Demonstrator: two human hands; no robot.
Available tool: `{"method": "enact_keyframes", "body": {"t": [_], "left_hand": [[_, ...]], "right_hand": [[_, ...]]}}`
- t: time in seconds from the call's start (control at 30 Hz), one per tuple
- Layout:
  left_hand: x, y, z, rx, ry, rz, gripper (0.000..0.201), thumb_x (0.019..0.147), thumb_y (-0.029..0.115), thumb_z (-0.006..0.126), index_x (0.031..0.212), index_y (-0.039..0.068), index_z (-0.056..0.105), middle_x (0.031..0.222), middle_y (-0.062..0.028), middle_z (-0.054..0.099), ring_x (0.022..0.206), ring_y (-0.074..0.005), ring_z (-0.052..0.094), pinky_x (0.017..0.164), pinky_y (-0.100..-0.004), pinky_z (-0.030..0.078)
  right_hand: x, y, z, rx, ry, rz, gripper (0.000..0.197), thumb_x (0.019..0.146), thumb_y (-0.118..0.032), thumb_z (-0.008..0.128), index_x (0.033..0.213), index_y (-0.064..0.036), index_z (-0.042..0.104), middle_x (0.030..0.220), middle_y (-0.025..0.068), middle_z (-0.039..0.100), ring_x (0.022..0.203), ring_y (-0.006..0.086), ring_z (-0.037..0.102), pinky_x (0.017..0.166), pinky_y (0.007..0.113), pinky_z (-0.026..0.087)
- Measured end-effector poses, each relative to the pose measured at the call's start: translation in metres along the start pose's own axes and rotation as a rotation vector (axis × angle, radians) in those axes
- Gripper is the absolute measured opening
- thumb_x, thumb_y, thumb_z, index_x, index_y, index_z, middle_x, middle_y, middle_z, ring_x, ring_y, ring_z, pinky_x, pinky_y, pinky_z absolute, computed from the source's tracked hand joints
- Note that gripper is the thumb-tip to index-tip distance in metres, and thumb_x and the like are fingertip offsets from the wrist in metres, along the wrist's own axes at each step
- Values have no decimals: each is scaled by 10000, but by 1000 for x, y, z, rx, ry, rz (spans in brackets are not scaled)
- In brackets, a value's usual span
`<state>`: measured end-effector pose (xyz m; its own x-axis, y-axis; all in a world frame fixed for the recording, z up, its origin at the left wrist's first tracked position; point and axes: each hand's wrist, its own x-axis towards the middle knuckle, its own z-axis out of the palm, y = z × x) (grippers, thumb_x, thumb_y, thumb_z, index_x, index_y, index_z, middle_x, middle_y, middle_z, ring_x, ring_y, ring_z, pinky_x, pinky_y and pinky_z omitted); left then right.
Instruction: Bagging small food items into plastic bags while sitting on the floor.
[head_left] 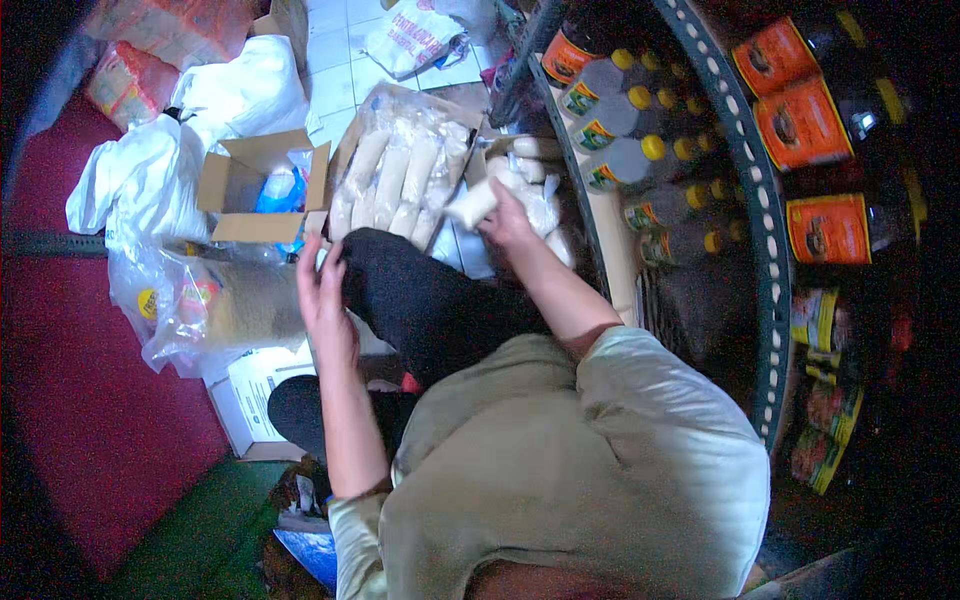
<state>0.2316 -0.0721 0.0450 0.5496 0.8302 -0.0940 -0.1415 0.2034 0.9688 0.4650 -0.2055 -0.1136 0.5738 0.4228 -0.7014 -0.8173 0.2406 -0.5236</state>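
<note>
My right hand [507, 218] grips a small white packet [472, 204], held tilted above the floor between two groups of white goods. Beyond and left of it, long white tube-shaped packs [395, 175] in see-through plastic lie side by side on brown paper. Just past my right hand, a carton [478, 165] holds rounded white plastic packets [535, 200]. Beside my dark-trousered knee, my left hand [325, 285] is raised with its fingers apart, holding nothing. It is nearest to an open cardboard box [265, 226] with a blue-and-white package [283, 190] inside.
White plastic sacks [245, 90] and a large see-through bag [240, 300] stand at the left. On the right, a metal shelf upright [755, 190] rises beside bottles with yellow caps [620, 135] and orange-labelled packs [800, 120]. A printed white bag [412, 40] lies on the far tiles.
</note>
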Motion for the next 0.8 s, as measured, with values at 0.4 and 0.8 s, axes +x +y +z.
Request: {"method": "enact_keyframes", "body": {"t": [0.4, 0.8], "left_hand": [[-61, -21, -137, 97, 436, -211, 375, 880, 264, 487, 1183, 48, 446, 1263, -103, 434, 1052, -239, 479, 927, -387, 324], [-65, -51, -167, -67, 478, -336, 447, 849, 310, 542, 1184, 32, 440, 1167, -112, 502, 993, -209, 516, 825, -311, 403]], "right_hand": [[204, -70, -177, -323, 518, -243, 350, 871, -395, 431, 970, -90, 570, 817, 58, 603, 662, 239, 575, 544, 377, 467], [109, 2, 65, -1530, -156, -1015, 257, 786, -136, 512, 1026, -54, 556, 925, 196, 589, 889, 352, 559, 798, 432, 431]]}}
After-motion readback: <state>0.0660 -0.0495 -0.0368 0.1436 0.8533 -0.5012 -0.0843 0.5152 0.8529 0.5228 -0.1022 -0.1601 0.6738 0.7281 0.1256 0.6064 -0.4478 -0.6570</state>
